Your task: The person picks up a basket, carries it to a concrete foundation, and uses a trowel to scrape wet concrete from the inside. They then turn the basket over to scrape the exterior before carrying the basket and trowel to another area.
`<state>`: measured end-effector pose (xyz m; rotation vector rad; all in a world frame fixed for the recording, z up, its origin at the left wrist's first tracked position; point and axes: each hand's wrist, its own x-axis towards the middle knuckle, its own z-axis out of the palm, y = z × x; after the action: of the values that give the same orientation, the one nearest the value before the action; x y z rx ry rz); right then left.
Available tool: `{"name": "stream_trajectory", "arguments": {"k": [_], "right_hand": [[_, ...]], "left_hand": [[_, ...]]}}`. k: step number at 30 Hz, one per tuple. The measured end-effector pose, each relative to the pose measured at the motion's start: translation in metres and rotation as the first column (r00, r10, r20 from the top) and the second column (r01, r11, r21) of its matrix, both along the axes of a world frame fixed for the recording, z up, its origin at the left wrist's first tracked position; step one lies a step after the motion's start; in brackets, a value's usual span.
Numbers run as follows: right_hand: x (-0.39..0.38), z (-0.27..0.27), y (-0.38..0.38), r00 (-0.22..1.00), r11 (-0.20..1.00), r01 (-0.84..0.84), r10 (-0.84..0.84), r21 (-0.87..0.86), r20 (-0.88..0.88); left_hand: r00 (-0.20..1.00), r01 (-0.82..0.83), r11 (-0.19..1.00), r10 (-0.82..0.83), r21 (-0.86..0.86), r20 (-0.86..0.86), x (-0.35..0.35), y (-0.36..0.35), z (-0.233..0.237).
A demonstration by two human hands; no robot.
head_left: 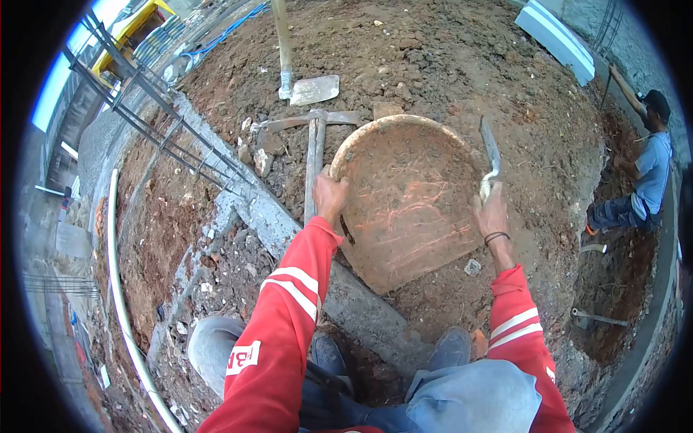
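A large scoop-shaped pan [411,198], coated in brown soil with orange scratches, lies before me; its far rim is curved and its near edge straight. My left hand [330,198] is closed around the pan's left rim. At the right rim, my right hand [491,211] is closed on the pale handle of a trowel [491,148], whose blade points away from me. Whether the right fingers also grip the rim is hard to see. Just left of the pan lies a pickaxe [315,144], its wooden handle close to my left hand.
A long-handled flat blade tool [315,90] lies beyond the pickaxe. Rebar [170,137] rises from a concrete strip [271,220] at left, near a white pipe [115,267]. At right, a person [650,169] in a blue shirt stands by a trench holding another tool [599,316].
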<state>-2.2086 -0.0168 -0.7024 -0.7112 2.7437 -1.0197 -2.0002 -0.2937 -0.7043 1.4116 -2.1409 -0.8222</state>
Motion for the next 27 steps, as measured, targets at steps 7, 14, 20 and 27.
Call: {"name": "stream_trajectory", "arguments": {"k": [7, 14, 20, 27], "right_hand": [[0.066, -0.054, 0.069, 0.997, 0.986, -0.079, 0.076, -0.146, -0.021], [0.055, -0.074, 0.062, 0.993, 0.998, -0.02, 0.013, 0.059, 0.118], [0.044, -0.08, 0.039, 0.99, 0.993, -0.041, 0.026, 0.108, 0.139], [0.029, -0.088, -0.003, 0.986, 0.991, -0.133, 0.133, -0.01, 0.1]], "left_hand": [[0.907, 0.312, 0.946, -0.271, 0.082, -0.323, -0.007, -0.017, -0.001], [0.954, 0.223, 0.973, -0.208, 0.05, -0.217, -0.036, -0.005, 0.017], [0.913, 0.288, 0.956, -0.291, -0.056, -0.285, -0.034, -0.004, 0.014], [0.933, 0.261, 0.965, -0.262, -0.037, -0.245, -0.043, -0.001, 0.014]]}}
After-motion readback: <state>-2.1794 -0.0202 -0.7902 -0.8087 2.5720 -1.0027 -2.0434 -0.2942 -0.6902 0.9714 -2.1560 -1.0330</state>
